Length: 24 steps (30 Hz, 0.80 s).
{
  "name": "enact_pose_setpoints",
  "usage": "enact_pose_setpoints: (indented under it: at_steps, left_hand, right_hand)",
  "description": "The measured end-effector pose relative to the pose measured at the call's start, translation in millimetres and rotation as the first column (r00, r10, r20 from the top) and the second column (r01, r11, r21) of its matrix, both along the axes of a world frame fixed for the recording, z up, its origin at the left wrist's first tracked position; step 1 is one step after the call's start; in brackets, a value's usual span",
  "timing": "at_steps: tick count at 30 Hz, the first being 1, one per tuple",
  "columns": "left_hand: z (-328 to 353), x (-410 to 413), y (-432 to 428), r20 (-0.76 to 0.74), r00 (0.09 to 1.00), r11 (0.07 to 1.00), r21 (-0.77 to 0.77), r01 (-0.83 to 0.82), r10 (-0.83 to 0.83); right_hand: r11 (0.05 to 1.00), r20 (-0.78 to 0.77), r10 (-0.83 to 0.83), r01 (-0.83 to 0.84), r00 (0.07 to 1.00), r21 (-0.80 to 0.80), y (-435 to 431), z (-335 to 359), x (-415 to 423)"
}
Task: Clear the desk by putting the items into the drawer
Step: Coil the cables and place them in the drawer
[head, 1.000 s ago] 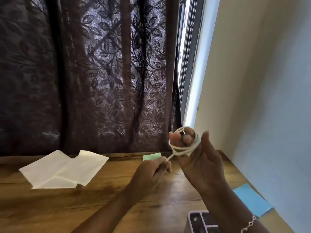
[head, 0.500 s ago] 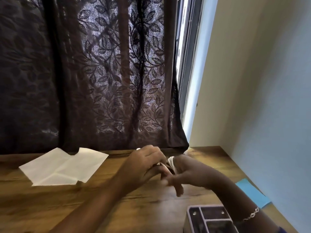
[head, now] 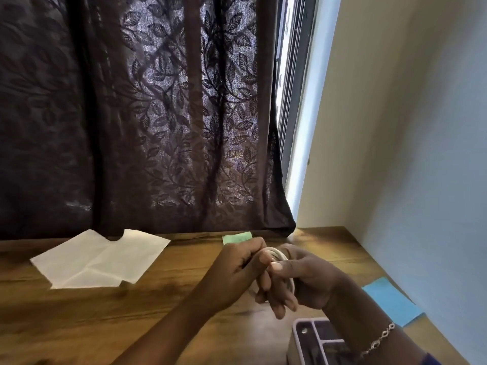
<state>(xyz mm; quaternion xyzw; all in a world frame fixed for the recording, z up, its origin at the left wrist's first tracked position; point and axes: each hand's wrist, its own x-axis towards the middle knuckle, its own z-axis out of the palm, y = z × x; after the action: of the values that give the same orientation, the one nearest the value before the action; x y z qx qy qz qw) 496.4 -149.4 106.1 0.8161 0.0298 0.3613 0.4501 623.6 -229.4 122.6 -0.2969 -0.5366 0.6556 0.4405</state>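
Observation:
A white cable (head: 276, 252) is coiled round the fingers of my right hand (head: 303, 280), which is held low over the wooden desk (head: 184, 299). My left hand (head: 242, 270) meets it from the left, fingers curled and pinching the coil where it shows between the two hands. Most of the cable is hidden by the hands. A lavender organiser tray (head: 311, 335) with dark compartments sits at the near right, partly under my right forearm. No drawer is in view.
Creased white paper (head: 100, 259) lies at the back left of the desk. A green sticky pad (head: 237, 237) sits by the curtain hem, a blue sticky pad (head: 392, 301) near the right wall. A dark leaf-patterned curtain (head: 145, 114) hangs behind the desk.
My right hand has come down from chest height to just above the desk with the cable still wound on its fingers. My left hand closed in onto the coil.

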Motion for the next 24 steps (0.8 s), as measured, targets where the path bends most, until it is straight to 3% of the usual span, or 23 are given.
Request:
enact_pose_setpoints:
  at_steps: [6, 12, 18, 24]
  left_hand:
    - [-2.8, 0.7, 0.0, 0.041, 0.992, 0.929, -0.347, 0.129, -0.122]
    - [5.6, 1.8, -0.7, 0.071, 0.987, 0.692, -0.706, 0.15, -0.141]
    - [5.9, 2.4, -0.9, -0.04, 0.996, 0.703, -0.71, 0.023, -0.074]
    - [0.4, 5.9, 1.0, -0.057, 0.998, 0.718, -0.695, -0.036, -0.004]
  right_hand:
    - [0.994, -0.07, -0.081, 0.075, 0.994, -0.08, -0.8, -0.6, -4.7]
    - [0.984, -0.159, -0.15, 0.131, 0.976, -0.125, -1.5, 1.5, -12.4]
    - [0.931, -0.141, -0.331, 0.299, 0.933, -0.211, -4.7, 4.0, -24.8]
    - [0.718, -0.127, -0.69, 0.653, 0.713, -0.24, -8.7, 0.0, -59.1]
